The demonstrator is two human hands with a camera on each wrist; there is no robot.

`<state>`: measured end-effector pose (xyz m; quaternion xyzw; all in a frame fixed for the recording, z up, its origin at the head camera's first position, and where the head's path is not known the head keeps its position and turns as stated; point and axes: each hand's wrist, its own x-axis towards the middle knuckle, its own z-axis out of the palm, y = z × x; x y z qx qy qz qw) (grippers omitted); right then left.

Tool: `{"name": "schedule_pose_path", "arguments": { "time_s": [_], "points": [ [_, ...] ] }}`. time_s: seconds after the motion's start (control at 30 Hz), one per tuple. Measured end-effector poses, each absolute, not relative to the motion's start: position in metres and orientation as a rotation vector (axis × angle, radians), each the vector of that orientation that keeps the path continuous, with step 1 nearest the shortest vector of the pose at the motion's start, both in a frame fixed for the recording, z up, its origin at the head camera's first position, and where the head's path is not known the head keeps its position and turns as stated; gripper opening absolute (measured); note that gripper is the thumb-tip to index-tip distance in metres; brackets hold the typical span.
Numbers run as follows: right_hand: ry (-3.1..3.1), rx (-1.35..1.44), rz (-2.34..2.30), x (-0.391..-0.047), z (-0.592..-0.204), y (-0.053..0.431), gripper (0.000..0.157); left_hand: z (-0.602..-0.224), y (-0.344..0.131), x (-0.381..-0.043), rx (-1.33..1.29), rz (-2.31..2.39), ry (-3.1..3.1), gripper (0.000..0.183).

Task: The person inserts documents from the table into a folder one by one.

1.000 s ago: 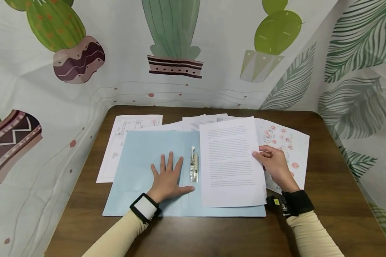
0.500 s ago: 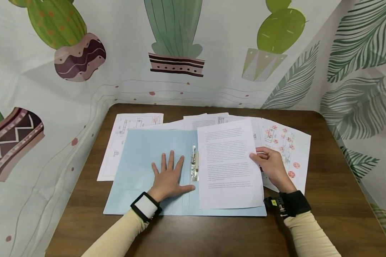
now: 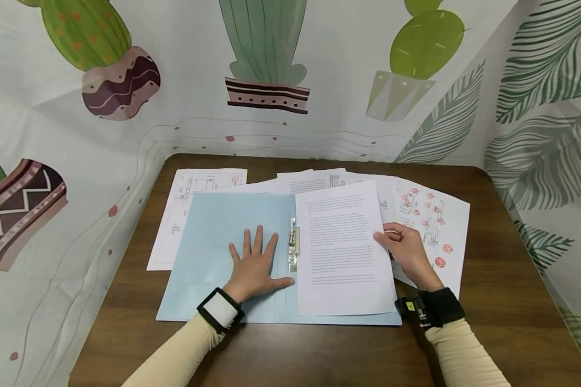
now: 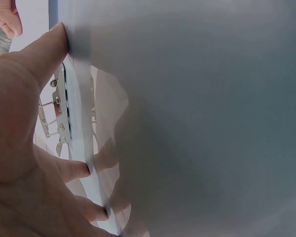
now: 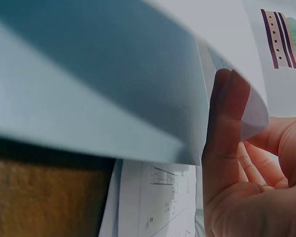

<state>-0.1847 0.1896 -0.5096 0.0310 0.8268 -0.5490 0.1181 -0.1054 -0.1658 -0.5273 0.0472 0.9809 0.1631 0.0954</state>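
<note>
A light blue folder (image 3: 208, 231) lies opened out on the wooden table. My left hand (image 3: 253, 271) rests flat on its left cover, fingers spread, the thumb reaching to the spine. Beside the spine is a metal lever clip (image 3: 293, 252), seen close up in the left wrist view as the clip (image 4: 60, 108). Over the right cover lies a white printed sheet (image 3: 344, 298), slightly tilted. My right hand (image 3: 409, 255) pinches its right edge between thumb and fingers. In the right wrist view that edge of the sheet (image 5: 255, 118) curves up, lifted off the folder.
Behind and under the folder several loose papers are fanned out. A drawing sheet (image 3: 162, 236) sticks out at left, text pages (image 3: 307, 183) at the back, and a red-stamped sheet (image 3: 447, 228) at right. A cactus-print cloth (image 3: 339, 126) hangs behind the table (image 3: 498, 269).
My right hand has drawn the printed sheet slightly left, towards the clip, and a little nearer to me. The left hand has stayed in place on the folder.
</note>
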Motion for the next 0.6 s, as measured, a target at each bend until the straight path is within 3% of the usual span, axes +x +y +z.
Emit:
{"name": "schedule_pose_path", "arguments": {
  "time_s": [0.6],
  "points": [
    [2.395,0.107,-1.586,-0.1819,-0.5152,0.1860,0.034,-0.5295,-0.1659,-0.1062,0.146,0.483,2.912,0.116]
  ]
}}
